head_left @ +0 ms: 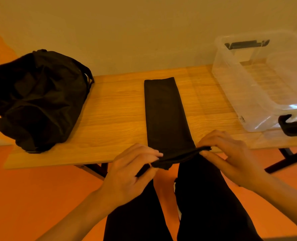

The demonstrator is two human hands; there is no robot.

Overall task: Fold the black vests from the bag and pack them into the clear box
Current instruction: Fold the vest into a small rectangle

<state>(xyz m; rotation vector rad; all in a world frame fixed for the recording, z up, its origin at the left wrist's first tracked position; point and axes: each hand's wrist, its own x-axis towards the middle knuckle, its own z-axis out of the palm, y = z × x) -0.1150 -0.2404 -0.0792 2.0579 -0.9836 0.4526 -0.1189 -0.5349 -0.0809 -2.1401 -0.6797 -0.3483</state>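
Left grip (pixel 133 171) and right grip (pixel 231 152) each pinch a near corner of the vest (pixel 165 110), raised off the desk (pixel 113 105), seemingly to fold it far-ward.

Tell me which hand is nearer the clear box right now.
Right. The right hand pinches the vest just short of the clear box; the left hand pinches it farther left.

i see a light wooden table (pixel 119 108) across the middle of the frame, over an orange floor (pixel 31 197). on it a crumpled black bag (pixel 38 100) sits at the left. a black vest (pixel 165 112) folded into a long narrow strip runs down the centre to the near edge, and the clear box (pixel 259 94) stands at the right, well apart from both.
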